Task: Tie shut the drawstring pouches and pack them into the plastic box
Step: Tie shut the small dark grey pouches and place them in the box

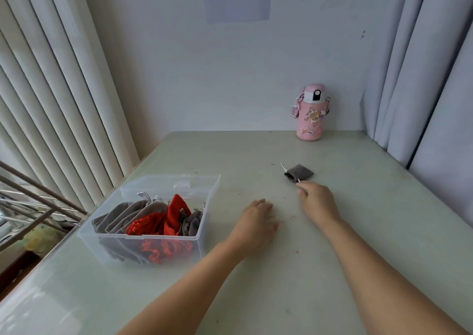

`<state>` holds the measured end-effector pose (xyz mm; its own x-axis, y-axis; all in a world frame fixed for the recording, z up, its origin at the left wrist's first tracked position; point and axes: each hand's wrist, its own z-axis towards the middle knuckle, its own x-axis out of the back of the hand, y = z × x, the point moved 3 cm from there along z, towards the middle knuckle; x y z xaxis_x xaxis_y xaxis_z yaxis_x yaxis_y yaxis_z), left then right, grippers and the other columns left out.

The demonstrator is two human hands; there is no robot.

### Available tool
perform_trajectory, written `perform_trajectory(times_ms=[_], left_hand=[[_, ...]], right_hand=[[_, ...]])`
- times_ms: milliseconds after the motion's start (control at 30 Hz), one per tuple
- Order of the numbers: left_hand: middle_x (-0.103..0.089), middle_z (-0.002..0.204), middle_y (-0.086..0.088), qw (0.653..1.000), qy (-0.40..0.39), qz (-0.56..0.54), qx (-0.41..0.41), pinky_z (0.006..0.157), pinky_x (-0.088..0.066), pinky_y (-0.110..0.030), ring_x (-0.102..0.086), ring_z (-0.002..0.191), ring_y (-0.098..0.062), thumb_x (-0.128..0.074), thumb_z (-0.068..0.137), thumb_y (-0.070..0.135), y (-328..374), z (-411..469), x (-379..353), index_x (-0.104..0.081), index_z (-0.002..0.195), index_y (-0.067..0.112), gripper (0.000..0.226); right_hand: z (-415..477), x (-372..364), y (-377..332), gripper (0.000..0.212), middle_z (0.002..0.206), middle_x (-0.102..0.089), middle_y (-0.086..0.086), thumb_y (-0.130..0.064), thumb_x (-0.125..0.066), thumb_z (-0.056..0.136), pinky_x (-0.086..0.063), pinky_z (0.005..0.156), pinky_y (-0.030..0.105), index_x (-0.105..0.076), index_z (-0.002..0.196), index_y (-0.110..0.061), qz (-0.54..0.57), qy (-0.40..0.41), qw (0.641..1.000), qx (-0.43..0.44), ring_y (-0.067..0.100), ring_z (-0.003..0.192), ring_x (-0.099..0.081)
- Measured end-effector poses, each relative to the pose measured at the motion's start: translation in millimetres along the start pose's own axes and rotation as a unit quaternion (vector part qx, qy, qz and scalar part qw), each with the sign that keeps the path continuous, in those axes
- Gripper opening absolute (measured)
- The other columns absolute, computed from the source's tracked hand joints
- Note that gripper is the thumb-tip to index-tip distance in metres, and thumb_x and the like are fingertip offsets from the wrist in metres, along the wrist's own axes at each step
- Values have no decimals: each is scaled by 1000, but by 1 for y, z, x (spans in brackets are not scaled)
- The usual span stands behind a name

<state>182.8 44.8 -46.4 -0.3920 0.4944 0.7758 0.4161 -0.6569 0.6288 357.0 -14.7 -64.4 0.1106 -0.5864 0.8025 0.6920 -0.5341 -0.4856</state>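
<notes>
Bearing the plastic box (143,238) — green table (363,234); white wall (204,78) behind.

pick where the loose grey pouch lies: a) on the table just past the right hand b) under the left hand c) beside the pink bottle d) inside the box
a: the grey pouch lies on the table right at the tips of the right hand, well apart from the box.
</notes>
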Motion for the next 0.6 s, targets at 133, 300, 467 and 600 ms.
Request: perform_trajectory(times_ms=[133,300,467,600], left_hand=[[-62,123,-4,977,44,-194,77,79,-41,-12,-60,107,-16,-61,90,12,-6,1,3,-64,117,10,28],[-68,92,-7,900,54,-412,136,75,-51,-22,-66,69,-11,-58,91,9,2,-17,5,-67,103,5,15],[-61,79,-6,801,38,-557,218,53,-49,-24,-56,57,-15,-66,87,31,13,-35,4,-63,86,4,27],[-55,62,0,729,46,-640,238,42,-41,-18,-46,48,-10,-71,82,28,18,-48,9,-66,83,5,24]], right_hand=[[-15,14,-2,10,89,-73,15,-5,-66,84,-41,64,31,-74,88,-3,92,68,993,-18,31,79,-66],[-50,35,-17,10,83,-74,2,-2,-72,79,-41,65,8,-76,85,-9,219,73,973,-10,9,73,-65],[-80,70,-46,12,71,-69,-17,-8,-76,76,-41,65,4,-73,74,-19,282,42,958,28,-6,69,-62],[-103,89,-63,20,73,-71,-10,-10,-78,74,-46,70,14,-69,69,-27,304,-51,950,48,4,74,-66]])
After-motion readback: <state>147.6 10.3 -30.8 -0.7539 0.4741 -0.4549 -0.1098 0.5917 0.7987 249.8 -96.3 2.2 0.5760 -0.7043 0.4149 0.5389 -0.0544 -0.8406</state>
